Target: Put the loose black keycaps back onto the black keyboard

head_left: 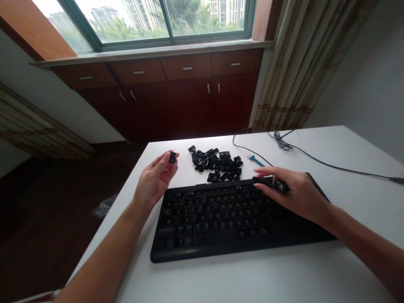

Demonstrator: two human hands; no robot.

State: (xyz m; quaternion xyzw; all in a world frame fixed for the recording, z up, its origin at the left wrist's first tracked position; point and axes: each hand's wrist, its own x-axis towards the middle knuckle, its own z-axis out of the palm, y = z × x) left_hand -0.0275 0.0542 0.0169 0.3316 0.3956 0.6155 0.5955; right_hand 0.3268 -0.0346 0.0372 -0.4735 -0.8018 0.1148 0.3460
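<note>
Between the thumb and fingers of my left hand [155, 179] is a small black keycap [172, 157], held up over the left side of the table. My right hand [293, 189] is above the far right part of a black keyboard [176, 256], its thumb and forefinger pinching another small black keycap [256, 180]. A further dark piece with pale marks [280, 186] shows in the hollow of that hand; its kind is unclear. Many key positions on the keyboard look bare, while some at the lower left carry caps. A pile of loose black keycaps [224, 163] lies just behind the keyboard.
A small blue tool [257, 160] lies behind the keyboard, near my right hand. A black cable [331, 164] with a bundled loop crosses the back right of the white table [246, 277]. Beyond stand a brown cabinet [176, 105] and a window.
</note>
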